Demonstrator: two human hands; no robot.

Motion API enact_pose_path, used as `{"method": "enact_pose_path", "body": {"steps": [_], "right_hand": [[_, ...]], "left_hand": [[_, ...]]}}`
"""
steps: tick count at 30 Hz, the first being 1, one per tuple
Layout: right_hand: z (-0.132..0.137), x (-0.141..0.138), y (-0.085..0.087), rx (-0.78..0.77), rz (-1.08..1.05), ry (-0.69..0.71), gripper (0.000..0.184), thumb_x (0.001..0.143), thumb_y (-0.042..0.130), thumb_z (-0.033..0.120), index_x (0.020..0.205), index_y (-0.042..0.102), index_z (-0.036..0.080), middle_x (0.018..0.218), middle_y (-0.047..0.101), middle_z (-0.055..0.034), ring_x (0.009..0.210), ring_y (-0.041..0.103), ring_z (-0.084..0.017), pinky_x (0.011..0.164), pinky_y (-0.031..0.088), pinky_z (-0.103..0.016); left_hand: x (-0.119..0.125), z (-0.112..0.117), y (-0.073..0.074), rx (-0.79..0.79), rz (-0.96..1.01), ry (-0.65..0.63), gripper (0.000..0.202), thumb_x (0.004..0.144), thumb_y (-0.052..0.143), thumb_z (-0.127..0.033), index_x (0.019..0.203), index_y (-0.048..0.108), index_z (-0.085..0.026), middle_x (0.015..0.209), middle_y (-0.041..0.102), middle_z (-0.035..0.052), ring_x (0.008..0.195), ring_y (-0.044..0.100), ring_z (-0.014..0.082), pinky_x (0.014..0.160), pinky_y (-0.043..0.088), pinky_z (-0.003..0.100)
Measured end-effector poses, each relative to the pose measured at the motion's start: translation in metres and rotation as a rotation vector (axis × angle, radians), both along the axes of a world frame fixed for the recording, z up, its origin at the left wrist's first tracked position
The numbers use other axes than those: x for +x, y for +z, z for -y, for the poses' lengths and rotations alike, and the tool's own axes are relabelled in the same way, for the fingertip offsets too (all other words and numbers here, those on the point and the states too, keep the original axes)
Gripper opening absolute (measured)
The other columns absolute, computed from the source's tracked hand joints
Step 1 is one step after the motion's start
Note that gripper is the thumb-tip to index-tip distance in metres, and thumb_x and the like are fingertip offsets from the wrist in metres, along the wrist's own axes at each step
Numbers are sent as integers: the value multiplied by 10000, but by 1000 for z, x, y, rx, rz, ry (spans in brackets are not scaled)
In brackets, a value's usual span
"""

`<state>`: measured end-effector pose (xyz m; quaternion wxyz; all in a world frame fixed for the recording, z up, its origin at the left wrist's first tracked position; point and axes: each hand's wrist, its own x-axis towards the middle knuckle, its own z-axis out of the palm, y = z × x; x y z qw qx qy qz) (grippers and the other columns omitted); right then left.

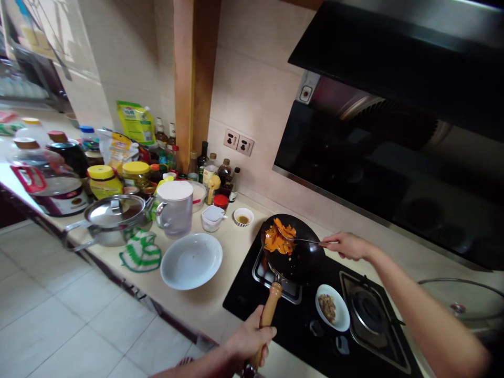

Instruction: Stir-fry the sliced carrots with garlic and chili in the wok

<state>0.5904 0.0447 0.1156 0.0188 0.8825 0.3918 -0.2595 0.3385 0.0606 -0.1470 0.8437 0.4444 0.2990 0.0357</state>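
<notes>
A black wok [299, 257] sits on the left burner of a black gas hob [275, 310], with orange vegetable pieces [279, 239] heaped at its far left side. My left hand [250, 338] is closed round the wok's wooden handle [270, 310] at the counter's front edge. My right hand [346, 245] grips the thin metal handle of a spatula [299, 240] whose blade lies among the orange pieces. A small white dish of chopped brownish bits [332, 307] rests on the hob between the burners.
An empty white bowl [191, 261] lies left of the hob. Behind it stand a lidded white jug [175, 208], a steel pan with lid [112, 218], a green-white cloth [140, 252], small sauce cups [243, 216] and many bottles and jars. A range hood [394, 131] hangs above; a glass lid [460, 299] is at right.
</notes>
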Motion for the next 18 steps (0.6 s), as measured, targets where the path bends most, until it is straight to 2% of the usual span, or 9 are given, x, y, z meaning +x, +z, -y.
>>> {"method": "enact_pose_path", "body": {"steps": [2,3,5,8,10,11,13,16,18], "right_hand": [[-3,-9,-9,2,50,20,401,806,473,193,1176,626,185,467,397,61,393,377,-69,391,285,-186],[-2,-12,-7,-22,53,44,385,792,483,182,1138,650,192,463,402,59,398,391,-73,395,293,-186],[1,-15,8,-107,29,94,342,764,509,192,1054,690,205,441,414,55,377,376,-74,380,278,-190],[4,-14,42,-274,-19,118,305,731,534,221,980,709,209,396,423,56,320,292,-63,338,212,-197],[1,-15,53,-373,-73,112,309,710,546,221,973,707,201,385,446,52,302,274,-59,323,186,-192],[-2,-17,53,-403,-98,108,318,705,549,220,982,702,193,384,459,48,299,281,-61,319,186,-190],[-8,-20,41,-385,-148,104,338,719,549,223,1027,683,178,397,472,46,307,300,-63,317,203,-183],[-10,-20,17,-191,-218,63,368,783,522,258,1128,631,190,430,443,64,325,299,-51,326,205,-168],[-5,-15,10,-81,-255,17,372,818,499,294,1163,610,207,453,422,71,330,286,-40,327,177,-161]], "left_hand": [[0,0,1,3,2,-6,685,650,672,-445,1184,314,-207,534,443,-108,361,400,67,371,304,178],[0,0,3,2,1,-7,652,650,669,-443,1156,331,-209,536,441,-107,364,397,65,371,307,179],[0,-1,5,-1,-4,-12,586,650,665,-439,1099,361,-215,542,438,-103,374,395,61,373,310,178],[-1,-1,8,3,8,-17,547,652,666,-438,1061,377,-219,552,434,-102,375,390,54,379,310,175],[-1,-1,7,0,13,-13,568,650,672,-444,1075,372,-216,551,435,-103,372,390,54,379,307,174],[-1,-1,7,-4,16,-10,585,650,674,-445,1089,364,-213,550,436,-103,370,391,55,377,305,175],[-1,-1,5,-7,21,-12,610,660,672,-437,1121,343,-208,544,441,-105,366,389,59,369,301,175],[-1,0,5,0,9,-14,591,693,651,-396,1150,325,-209,535,443,-107,372,393,63,365,310,173],[-2,0,5,-1,-12,-9,576,709,639,-371,1160,321,-207,529,441,-107,382,399,64,368,324,170]]}}
